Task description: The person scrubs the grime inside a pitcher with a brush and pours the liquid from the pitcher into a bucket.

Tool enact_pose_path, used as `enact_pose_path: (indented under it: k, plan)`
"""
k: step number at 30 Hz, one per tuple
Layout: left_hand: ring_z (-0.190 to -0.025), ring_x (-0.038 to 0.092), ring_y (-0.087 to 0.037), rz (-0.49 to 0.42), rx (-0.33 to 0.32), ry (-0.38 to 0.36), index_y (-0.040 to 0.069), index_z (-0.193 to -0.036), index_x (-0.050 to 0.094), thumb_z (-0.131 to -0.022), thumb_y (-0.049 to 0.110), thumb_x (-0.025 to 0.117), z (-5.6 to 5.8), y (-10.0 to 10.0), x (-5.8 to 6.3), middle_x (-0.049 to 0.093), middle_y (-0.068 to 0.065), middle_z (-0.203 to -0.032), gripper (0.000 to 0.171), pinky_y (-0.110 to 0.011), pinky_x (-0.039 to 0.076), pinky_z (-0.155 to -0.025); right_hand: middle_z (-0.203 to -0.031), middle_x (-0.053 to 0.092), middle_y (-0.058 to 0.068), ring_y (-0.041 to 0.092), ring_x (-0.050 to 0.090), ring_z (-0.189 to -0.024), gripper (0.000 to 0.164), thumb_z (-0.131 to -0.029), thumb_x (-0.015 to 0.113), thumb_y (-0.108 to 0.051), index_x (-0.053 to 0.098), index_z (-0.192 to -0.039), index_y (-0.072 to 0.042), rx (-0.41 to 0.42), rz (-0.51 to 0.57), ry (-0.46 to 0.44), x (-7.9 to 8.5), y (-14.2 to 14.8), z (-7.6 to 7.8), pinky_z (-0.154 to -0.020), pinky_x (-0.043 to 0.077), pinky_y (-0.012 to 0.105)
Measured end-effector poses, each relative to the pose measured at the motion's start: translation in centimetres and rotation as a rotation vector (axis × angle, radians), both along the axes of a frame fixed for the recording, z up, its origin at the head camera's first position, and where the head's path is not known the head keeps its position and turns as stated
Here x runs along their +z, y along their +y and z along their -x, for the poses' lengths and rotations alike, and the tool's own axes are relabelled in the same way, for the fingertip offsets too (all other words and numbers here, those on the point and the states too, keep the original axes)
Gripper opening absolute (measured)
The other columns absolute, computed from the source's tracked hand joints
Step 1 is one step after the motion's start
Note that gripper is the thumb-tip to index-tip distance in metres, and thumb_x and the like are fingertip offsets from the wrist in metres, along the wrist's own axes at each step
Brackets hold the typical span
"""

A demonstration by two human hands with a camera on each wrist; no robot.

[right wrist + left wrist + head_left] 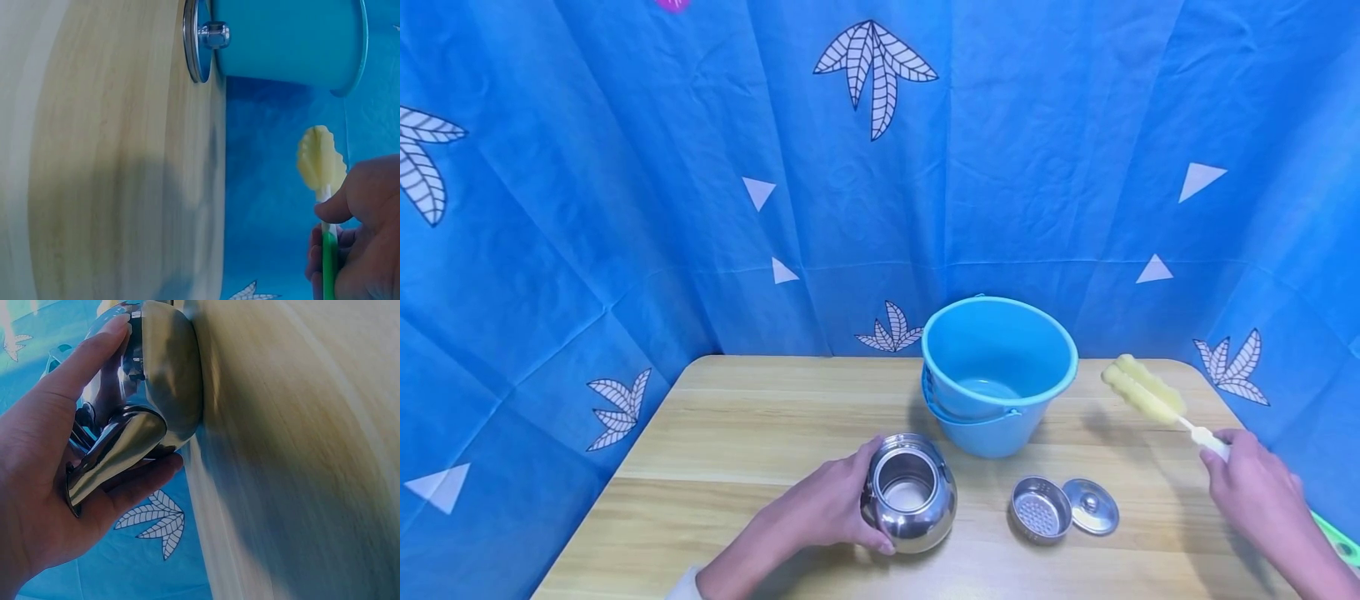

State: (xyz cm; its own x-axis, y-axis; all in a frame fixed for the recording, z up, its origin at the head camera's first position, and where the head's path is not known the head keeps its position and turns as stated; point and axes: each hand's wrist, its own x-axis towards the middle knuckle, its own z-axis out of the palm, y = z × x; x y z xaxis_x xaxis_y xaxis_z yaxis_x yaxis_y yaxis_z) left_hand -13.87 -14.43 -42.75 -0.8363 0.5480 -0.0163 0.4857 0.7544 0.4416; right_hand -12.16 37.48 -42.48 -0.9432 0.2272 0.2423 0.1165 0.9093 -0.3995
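My left hand (831, 504) curls round the side of a shiny steel teapot (925, 533), whose open mouth faces up. In the left wrist view, the teapot's spout (119, 456) lies between the thumb and the fingers. The pot's base is at the tabletop. On the right, my right hand (1258, 487) grips a sponge bottle brush (1142, 392) by its white and green handle (329, 262), raised above the table. Its yellow sponge head points up and left, apart from everything else. A perforated steel strainer (1041, 512) and a round knobbed lid (1092, 507) lie side by side between the hands.
A light blue bucket (992, 437) stands behind the teapot and strainer, its handle hanging down in front. The wooden table (737, 425) ends at a blue patterned curtain (850, 208), which surrounds its back and sides.
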Motion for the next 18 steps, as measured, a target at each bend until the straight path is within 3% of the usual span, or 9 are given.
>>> enact_pose_path:
  k: [18]
  plan:
    - [-0.129, 0.065, -0.035, 0.000, 0.005, -0.008, 0.005, -0.163, 0.021, -0.057, 0.066, 0.093, 0.0, 0.0, 0.0, 0.059, -0.020, -0.148, 0.142, -0.049, 0.055, -0.110, -0.086, 0.058, 0.030, 0.044, 0.051, -0.077, 0.042, -0.108, 0.050, -0.013, 0.043, -0.135, 0.017, 0.025, 0.015, 0.091, 1.5, -1.6, -0.4, -0.071, 0.038, 0.061]
